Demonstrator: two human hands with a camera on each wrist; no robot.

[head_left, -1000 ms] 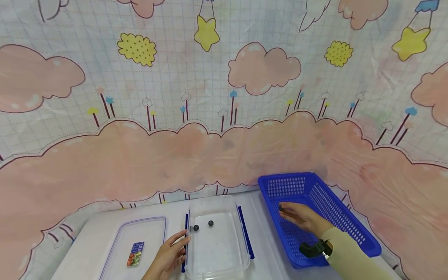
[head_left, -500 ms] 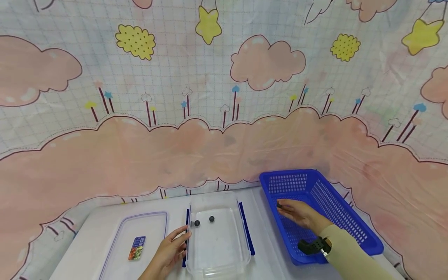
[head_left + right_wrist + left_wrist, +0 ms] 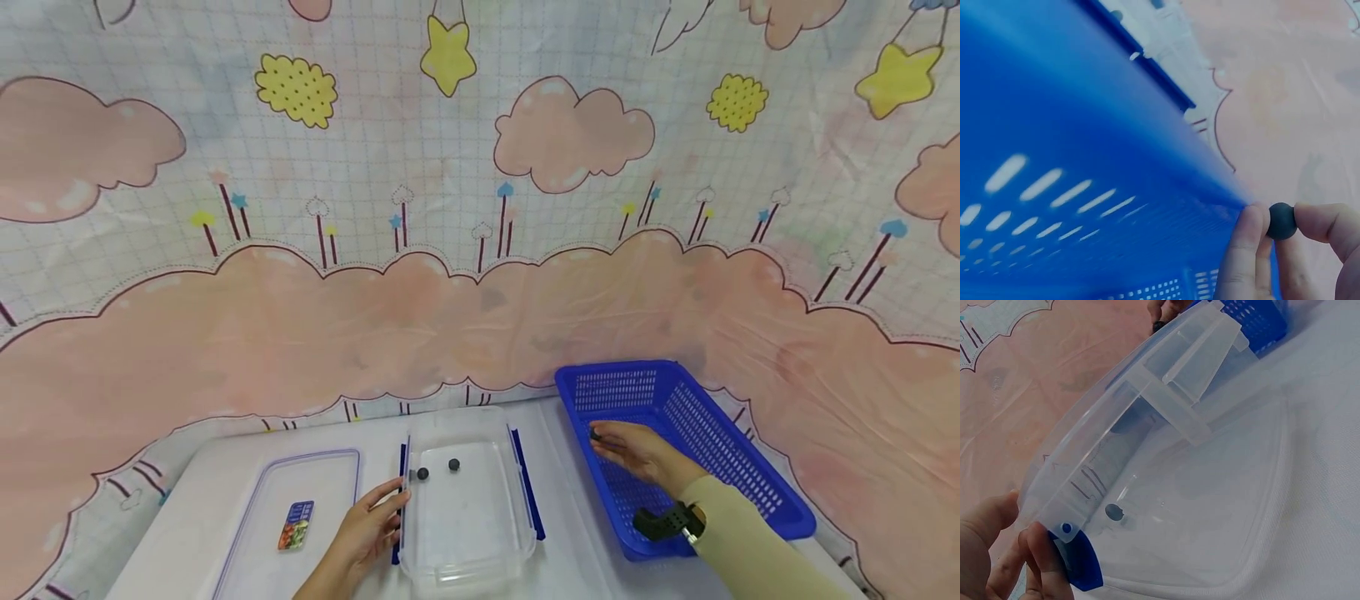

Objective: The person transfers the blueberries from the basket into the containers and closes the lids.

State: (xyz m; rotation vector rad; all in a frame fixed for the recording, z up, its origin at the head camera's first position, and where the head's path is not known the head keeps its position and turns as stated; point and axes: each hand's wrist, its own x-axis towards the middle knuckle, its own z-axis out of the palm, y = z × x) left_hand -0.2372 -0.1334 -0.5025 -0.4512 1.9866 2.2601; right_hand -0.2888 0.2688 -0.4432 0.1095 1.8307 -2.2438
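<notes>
My right hand (image 3: 637, 452) pinches a small dark ball (image 3: 1282, 220) between thumb and fingertips. It is over the left side of a blue perforated basket (image 3: 757, 475), right at the rim in the right wrist view. On the table, a clear plastic container (image 3: 468, 525) with blue side clips (image 3: 1079, 559) stands open. Two dark balls lie in it, the left ball (image 3: 423, 473) near the wall and the other ball (image 3: 453, 464) further in. My left hand (image 3: 365, 527) grips the container's left wall, thumb at the rim and fingers outside by a clip.
A clear lid (image 3: 251, 500) with a purple-blue edge and a colourful label (image 3: 296, 525) lies on the white table (image 3: 180, 517) to the left. Behind the table hangs a patterned cloth (image 3: 420, 333) with pink clouds. A dark wrist strap (image 3: 667, 522) sits on the right wrist.
My right hand, with the ball, has drifted slightly left toward the basket's left rim. The left hand keeps its grip on the container; the head view has shifted a little.
</notes>
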